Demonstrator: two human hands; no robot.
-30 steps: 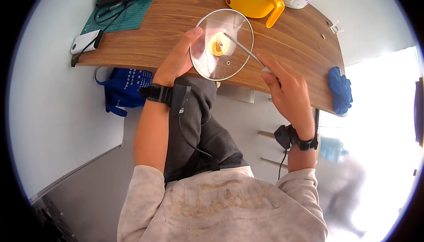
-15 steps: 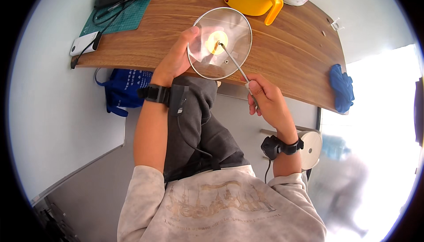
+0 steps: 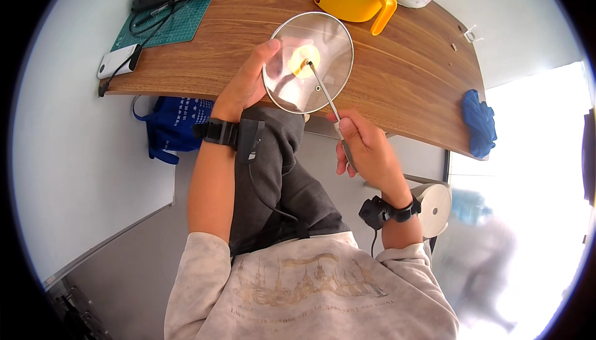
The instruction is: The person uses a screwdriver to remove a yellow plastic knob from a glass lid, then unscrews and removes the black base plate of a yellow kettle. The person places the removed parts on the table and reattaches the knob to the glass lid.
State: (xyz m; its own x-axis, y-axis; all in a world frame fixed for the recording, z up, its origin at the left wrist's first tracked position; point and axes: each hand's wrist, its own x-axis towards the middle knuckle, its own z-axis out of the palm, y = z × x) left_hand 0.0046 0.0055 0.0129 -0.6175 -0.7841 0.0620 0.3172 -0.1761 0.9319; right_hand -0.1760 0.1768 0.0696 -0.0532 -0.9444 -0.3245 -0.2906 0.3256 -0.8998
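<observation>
The left hand clamps its fingers on a round, metal-rimmed glass lid at the edge of the brown wooden desk; the right hand wraps its around a grey-handled screwdriver, tip at the lid's centre.

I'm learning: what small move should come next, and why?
Perhaps a gentle twist of the grey-handled metal screwdriver by the right hand: its tip appears to meet the centre of the clear round glass lid, which the left hand holds by its edge.
</observation>
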